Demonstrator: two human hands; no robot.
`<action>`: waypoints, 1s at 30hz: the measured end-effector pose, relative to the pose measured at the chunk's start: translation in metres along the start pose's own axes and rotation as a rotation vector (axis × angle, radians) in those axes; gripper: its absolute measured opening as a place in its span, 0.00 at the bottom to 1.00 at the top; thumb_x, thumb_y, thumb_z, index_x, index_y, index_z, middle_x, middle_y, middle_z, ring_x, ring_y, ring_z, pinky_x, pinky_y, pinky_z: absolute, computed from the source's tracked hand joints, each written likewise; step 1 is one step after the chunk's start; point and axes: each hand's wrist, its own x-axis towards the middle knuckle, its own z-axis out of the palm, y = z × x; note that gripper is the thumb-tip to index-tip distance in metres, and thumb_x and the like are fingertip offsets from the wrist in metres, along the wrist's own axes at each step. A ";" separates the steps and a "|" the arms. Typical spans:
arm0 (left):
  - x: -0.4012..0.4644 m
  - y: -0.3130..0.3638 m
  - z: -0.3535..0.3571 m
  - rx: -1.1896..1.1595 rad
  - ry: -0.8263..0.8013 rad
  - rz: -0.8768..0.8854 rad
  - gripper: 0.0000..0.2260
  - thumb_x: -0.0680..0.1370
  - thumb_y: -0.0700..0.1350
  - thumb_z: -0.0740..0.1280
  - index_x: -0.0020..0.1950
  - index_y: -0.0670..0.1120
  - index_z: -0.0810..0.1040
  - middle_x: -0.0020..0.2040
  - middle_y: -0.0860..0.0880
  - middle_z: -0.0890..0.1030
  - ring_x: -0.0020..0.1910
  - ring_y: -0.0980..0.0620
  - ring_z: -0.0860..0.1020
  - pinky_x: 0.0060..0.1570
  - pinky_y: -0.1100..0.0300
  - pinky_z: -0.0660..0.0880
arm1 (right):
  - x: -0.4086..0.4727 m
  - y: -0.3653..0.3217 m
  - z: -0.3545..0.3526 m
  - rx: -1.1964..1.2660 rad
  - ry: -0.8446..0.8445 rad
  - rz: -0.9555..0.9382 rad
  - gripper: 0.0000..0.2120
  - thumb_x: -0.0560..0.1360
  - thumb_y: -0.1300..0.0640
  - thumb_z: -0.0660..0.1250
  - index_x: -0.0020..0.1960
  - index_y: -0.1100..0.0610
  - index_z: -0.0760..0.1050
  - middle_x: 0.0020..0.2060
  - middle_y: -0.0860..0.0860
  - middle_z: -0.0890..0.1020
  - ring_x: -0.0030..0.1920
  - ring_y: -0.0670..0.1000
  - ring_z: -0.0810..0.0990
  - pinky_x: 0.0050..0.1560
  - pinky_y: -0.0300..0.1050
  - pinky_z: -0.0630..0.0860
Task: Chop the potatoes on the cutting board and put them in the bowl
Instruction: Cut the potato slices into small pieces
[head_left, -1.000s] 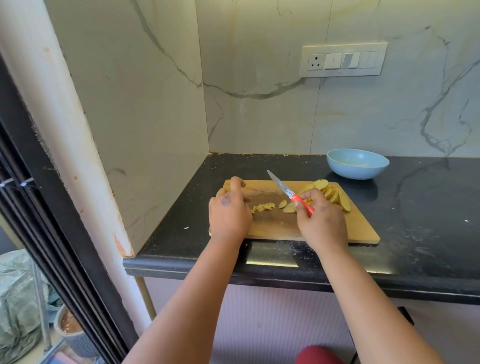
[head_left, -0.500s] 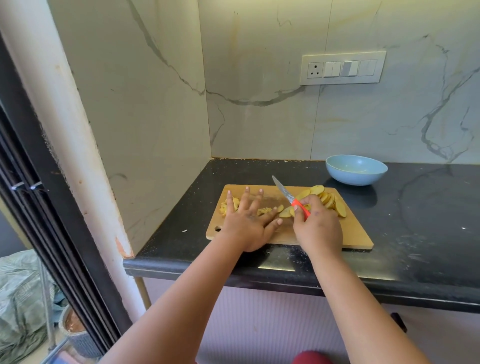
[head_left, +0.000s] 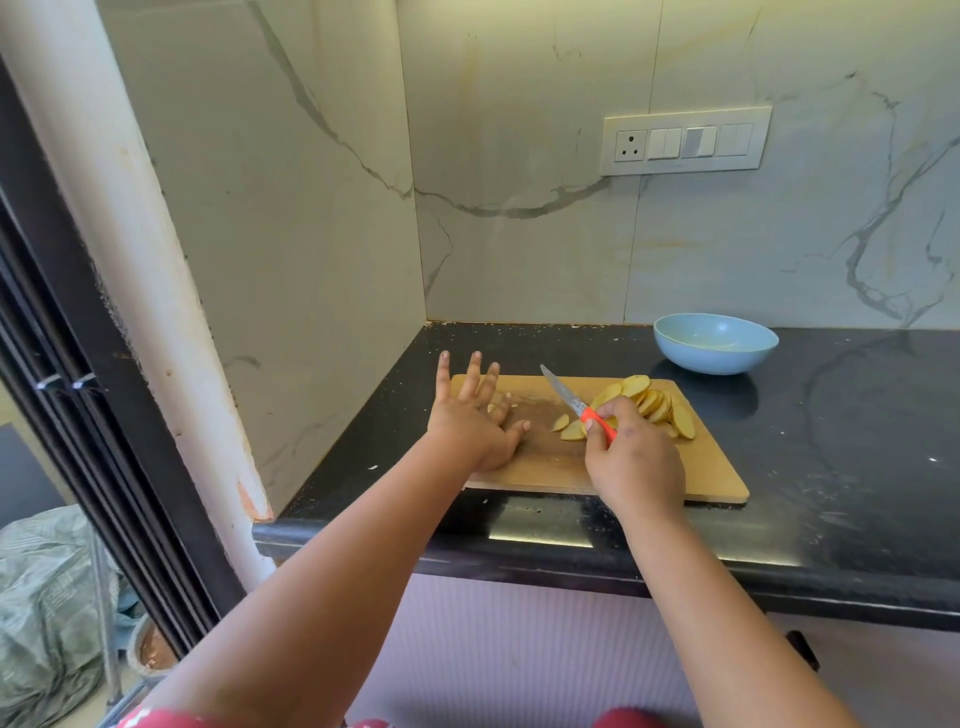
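Left hand has slid leftward, fingers spread flat on the wooden cutting board.
Right hand grips the orange-handled knife beside sliced potatoes; black stone counter, marble walls behind the board.

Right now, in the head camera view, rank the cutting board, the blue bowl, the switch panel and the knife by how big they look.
1. Cutting board, clearly largest.
2. Switch panel.
3. Blue bowl; it looks close to the panel and sits nearer the camera, so that order is unsure.
4. Knife, partly hidden by the right hand.
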 end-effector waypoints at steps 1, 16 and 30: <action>-0.002 -0.003 -0.001 -0.055 0.014 0.005 0.29 0.81 0.64 0.36 0.80 0.54 0.42 0.79 0.47 0.36 0.75 0.40 0.29 0.65 0.29 0.27 | 0.000 0.000 0.000 0.002 -0.001 0.002 0.07 0.80 0.49 0.62 0.55 0.50 0.74 0.33 0.44 0.72 0.29 0.42 0.68 0.24 0.38 0.59; -0.002 -0.023 -0.009 -0.475 0.395 -0.054 0.18 0.79 0.40 0.65 0.68 0.52 0.76 0.68 0.49 0.71 0.67 0.45 0.63 0.66 0.48 0.63 | 0.000 0.002 -0.002 0.111 0.102 0.080 0.07 0.80 0.51 0.62 0.55 0.51 0.74 0.33 0.48 0.76 0.29 0.44 0.71 0.24 0.37 0.60; 0.014 -0.005 -0.008 -0.416 0.435 -0.131 0.11 0.78 0.42 0.68 0.60 0.50 0.78 0.59 0.48 0.76 0.59 0.46 0.71 0.57 0.53 0.69 | 0.002 0.006 0.000 0.134 0.108 0.094 0.05 0.80 0.51 0.62 0.54 0.51 0.74 0.33 0.47 0.76 0.29 0.42 0.70 0.24 0.37 0.59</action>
